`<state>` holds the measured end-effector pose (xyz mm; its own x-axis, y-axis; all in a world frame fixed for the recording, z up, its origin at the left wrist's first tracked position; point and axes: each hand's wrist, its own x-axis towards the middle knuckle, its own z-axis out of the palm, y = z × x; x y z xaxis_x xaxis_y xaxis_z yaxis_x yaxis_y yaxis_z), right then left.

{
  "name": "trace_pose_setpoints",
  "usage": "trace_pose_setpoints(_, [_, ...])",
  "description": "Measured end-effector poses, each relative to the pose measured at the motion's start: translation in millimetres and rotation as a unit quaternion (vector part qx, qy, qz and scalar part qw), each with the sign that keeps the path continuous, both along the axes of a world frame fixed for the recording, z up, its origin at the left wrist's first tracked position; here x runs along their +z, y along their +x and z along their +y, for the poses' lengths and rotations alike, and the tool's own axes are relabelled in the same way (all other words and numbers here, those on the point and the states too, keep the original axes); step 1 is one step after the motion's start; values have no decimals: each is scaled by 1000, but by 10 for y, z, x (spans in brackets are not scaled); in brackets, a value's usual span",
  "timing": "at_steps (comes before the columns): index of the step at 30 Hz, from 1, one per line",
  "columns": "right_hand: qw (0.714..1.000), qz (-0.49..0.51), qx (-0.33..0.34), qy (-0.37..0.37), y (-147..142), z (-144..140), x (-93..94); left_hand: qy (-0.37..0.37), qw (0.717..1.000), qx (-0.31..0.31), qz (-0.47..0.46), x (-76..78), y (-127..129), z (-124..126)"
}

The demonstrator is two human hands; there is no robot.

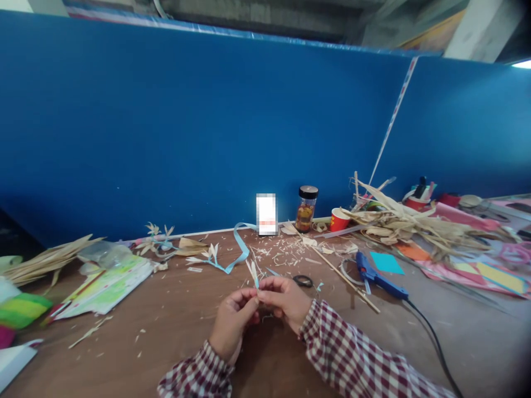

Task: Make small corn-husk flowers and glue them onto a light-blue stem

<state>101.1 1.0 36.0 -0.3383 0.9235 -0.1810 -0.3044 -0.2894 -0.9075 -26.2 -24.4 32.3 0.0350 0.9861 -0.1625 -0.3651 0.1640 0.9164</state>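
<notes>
Fingertips of the left hand (232,320) and right hand (284,301) meet mid-desk, both pinched shut on a husk strip (252,273) bound with blue ribbon. Best kept taut, I judge. Scissors (302,281) lie just beyond; the glue gun (379,279) toward the desk's right edge.

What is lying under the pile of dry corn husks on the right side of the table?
Under the pile of dry corn husks lie pink and orange paper sheets on the brown wooden table. What lies beneath the pile's middle is covered.
</notes>
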Motion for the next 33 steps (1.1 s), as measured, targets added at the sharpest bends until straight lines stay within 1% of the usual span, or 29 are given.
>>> trace_pose_setpoints(4, [999,25,0,-27,9,-1,29,-29,999,-14,-26,10,10,-13])
trace_pose_setpoints(7, [999,30,1,-23,14,2,23,-58,997,-18,-40,7,19,-20])
trace_pose_setpoints(10, [999,38,-10,-18,9,7,-3,-76,996,-8,-43,-8,27,-17])
trace_pose_setpoints(13, [999,48,-15,-13,3,6,-28,-66,997,-6,-25,-24,29,-12])
trace_pose_setpoints(17, [999,45,-18,-24,1,-3,-38,-35,999,-11,41,-57,23,0])
trace_pose_setpoints(20, [998,55,1,-26,8,-8,-45,-27,998,-5,60,-92,23,8])
trace_pose_setpoints(23, [997,72,12,-32,20,-7,-58,-25,998,-9,53,-109,31,9])
trace_pose_setpoints(28, [993,96,23,-70,30,5,-98,-39,999,-12,8,-99,42,4])
trace_pose_setpoints(33, [990,108,17,-92,8,-8,-145,-48,998,-29,-10,-123,38,3])
